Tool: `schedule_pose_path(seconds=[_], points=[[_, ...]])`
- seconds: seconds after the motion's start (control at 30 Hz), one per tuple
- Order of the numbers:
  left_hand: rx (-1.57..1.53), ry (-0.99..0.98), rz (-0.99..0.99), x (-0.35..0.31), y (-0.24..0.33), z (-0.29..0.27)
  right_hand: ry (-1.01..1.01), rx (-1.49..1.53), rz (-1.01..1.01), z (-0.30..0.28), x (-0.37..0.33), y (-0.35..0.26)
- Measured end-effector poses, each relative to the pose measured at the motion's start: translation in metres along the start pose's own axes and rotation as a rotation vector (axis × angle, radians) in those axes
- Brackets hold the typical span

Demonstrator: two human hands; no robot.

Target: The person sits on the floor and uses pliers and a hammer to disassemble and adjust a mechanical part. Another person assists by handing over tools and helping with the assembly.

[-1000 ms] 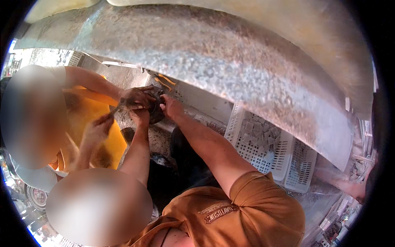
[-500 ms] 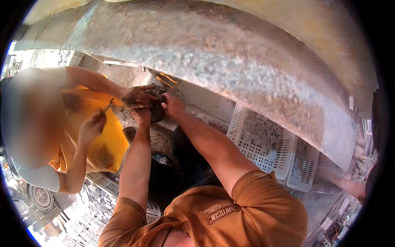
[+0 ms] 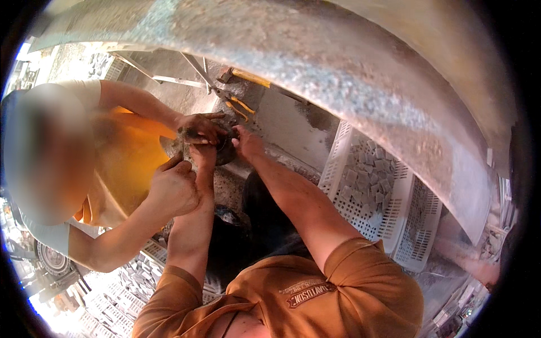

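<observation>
Both hands stay on the dark round stone piece (image 3: 221,147): left hand (image 3: 204,155) gripping at 7 o'clock, right hand (image 3: 246,143) pressing at 3; the co-worker's hand (image 3: 200,127) has closed in on top.

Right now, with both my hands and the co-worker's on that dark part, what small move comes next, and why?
Probably just hold steady: your left hand and right hand flank the dark part, and the co-worker's hand lies on top, so shifting could jar their grip.
</observation>
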State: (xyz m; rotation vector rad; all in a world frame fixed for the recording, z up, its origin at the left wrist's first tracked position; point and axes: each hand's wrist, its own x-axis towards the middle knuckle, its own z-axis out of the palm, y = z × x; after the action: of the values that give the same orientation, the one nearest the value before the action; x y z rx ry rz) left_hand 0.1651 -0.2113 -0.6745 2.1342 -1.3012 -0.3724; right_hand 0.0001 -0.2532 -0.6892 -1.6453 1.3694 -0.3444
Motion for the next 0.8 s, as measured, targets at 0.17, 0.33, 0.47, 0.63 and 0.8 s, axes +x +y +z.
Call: schedule_pose_path(seconds=[0.17,0.33,0.47,0.63,0.8], points=[[0.566,-0.464,0.76,-0.049,0.132,-0.171,0.065,-0.01,0.034,-0.007,-0.006,0.015],[0.072,0.07,-0.038,-0.008,-0.008,0.005,0.058,-0.029,-0.01,-0.001,-0.003,0.006],[-0.068,0.147,-0.109,-0.003,-0.013,0.034,0.078,-0.043,0.006,-0.002,-0.004,0.015],[0.025,0.088,-0.08,-0.002,-0.031,0.043,0.086,0.007,-0.044,-0.004,-0.005,0.017],[0.079,0.051,-0.152,-0.002,-0.018,0.037,0.135,-0.018,-0.068,-0.004,-0.007,0.014]])
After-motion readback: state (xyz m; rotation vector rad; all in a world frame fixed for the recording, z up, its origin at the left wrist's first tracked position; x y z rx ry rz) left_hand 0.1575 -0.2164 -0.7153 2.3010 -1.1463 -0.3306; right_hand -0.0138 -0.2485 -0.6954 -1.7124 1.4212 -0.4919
